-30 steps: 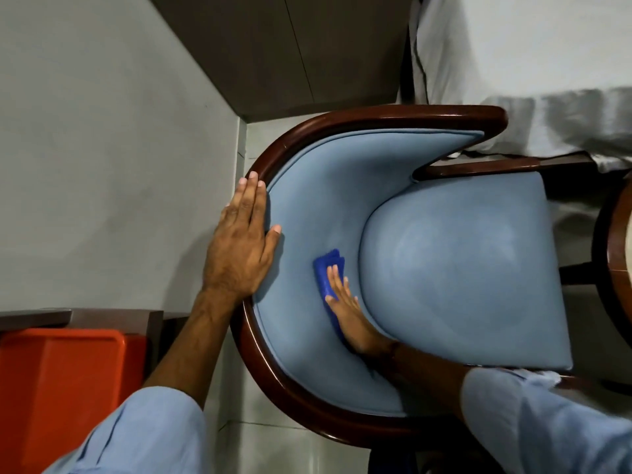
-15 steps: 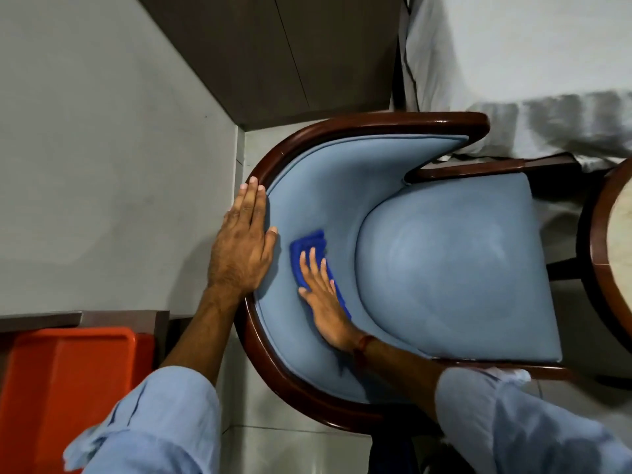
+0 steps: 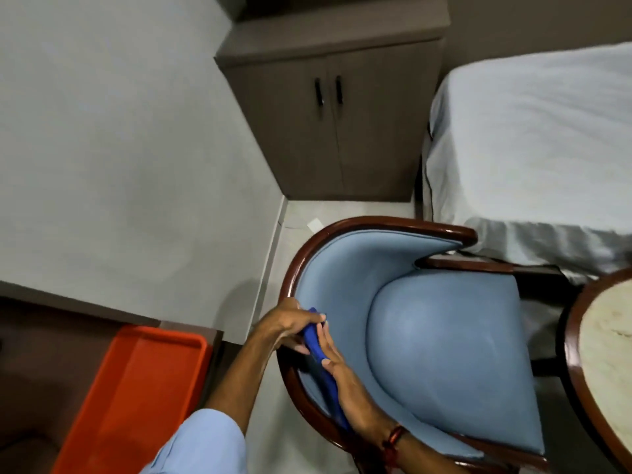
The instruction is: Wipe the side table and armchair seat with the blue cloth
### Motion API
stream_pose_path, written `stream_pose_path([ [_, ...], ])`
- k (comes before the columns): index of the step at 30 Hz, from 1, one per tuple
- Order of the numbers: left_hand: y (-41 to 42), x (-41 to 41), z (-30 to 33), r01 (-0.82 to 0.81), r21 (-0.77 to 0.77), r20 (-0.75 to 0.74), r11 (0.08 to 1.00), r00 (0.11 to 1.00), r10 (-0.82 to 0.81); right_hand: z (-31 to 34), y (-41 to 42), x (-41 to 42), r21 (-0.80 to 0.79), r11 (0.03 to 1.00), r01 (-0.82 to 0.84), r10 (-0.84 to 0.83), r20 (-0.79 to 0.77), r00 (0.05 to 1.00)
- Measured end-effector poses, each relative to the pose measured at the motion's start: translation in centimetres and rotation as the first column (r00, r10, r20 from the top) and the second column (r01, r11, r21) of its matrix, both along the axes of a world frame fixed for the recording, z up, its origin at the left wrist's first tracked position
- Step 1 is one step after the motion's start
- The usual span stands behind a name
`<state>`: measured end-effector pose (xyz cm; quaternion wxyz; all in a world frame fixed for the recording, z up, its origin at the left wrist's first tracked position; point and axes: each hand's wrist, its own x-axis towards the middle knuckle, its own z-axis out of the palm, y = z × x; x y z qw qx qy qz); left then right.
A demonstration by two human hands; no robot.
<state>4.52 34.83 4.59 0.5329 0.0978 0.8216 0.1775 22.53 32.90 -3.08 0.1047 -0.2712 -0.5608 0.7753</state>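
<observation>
Both hands are meeting at the lower middle of the frame, over the left rim of the armchair (image 3: 403, 336): the left hand (image 3: 285, 325), which half a second ago was lying flat on the wooden rim, is now lifting off it and closing its fingers on the upper end of the blue cloth (image 3: 316, 340), while the right hand (image 3: 342, 381) is gripping the cloth lower down instead of pressing it flat against the padded backrest. The cloth is now hanging as a bunched, narrow strip between the two hands, just above the inner upholstery rather than spread on it. That probably means the wiping stroke on the backrest is pausing and the person is refolding or regripping the cloth. The seat cushion (image 3: 451, 364) is lying untouched just right of the hands, and the side table (image 3: 605, 364) is showing at the right edge, well apart from them.
</observation>
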Motion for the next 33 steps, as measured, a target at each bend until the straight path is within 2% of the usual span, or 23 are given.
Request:
stream_pose_path([
  [3,-1.1,0.0,1.0,-0.027,0.121,-0.064,0.992,0.997,0.035,0.8,0.9,0.3,-0.200,0.974,0.110,-0.105,0.034,0.994],
  [6,-3.8,-1.4,5.5,-0.113,0.384,-0.086,0.916,0.984,0.157,3.5,2.1,-1.1,-0.309,0.935,0.176,-0.156,0.088,0.984],
  [9,-7.5,-3.1,8.9,-0.282,0.641,-0.018,0.714,0.924,0.381,5.8,4.4,-5.1,-0.546,0.828,0.129,-0.145,0.013,0.989],
  [12,-12.9,-4.7,9.8,-0.428,0.752,0.061,0.501,0.802,0.594,8.6,5.4,-10.1,-0.713,0.701,0.001,-0.105,-0.102,0.989],
  [13,-15.1,-5.5,9.4,-0.459,0.767,0.066,0.448,0.752,0.656,9.4,5.3,-11.7,-0.717,0.696,-0.038,-0.076,-0.126,0.989],
  [15,-19.7,-6.9,7.8,-0.533,0.767,0.075,0.357,0.628,0.775,10.5,4.4,-15.2,-0.601,0.794,-0.094,0.047,-0.093,0.995],
  [17,-23.6,-7.9,5.5,-0.604,0.734,0.063,0.311,0.516,0.854,11.0,2.4,-18.3,-0.369,0.911,-0.182,0.203,0.019,0.979],
  [20,-29.2,-8.7,1.6,-0.739,0.637,0.076,0.219,0.343,0.936,9.8,-2.5,-22.8,-0.053,0.946,-0.319,0.323,0.188,0.928],
  [22,-32.2,-8.5,-0.5,-0.752,0.616,0.010,0.233,0.303,0.953,8.3,-5.9,-25.3,0.085,0.903,-0.422,0.391,0.246,0.887],
  [24,-34.9,-8.4,-2.0,-0.702,0.639,-0.135,0.314,0.299,0.945,6.8,-9.4,-27.7,0.215,0.823,-0.526,0.458,0.297,0.838],
  [28,-37.8,-8.6,-4.2,-0.636,0.651,-0.326,0.415,0.260,0.909,4.0,-13.8,-31.1,0.480,0.593,-0.646,0.467,0.449,0.762],
  [30,-38.0,-9.1,-4.9,-0.687,0.540,-0.421,0.487,0.280,0.863,2.6,-14.9,-32.3,0.570,0.442,-0.693,0.455,0.524,0.721],
  [33,-37.0,-9.8,-5.1,-0.738,0.224,-0.571,0.637,0.431,0.699,1.6,-15.4,-32.8,0.605,0.313,-0.732,0.410,0.609,0.678],
])
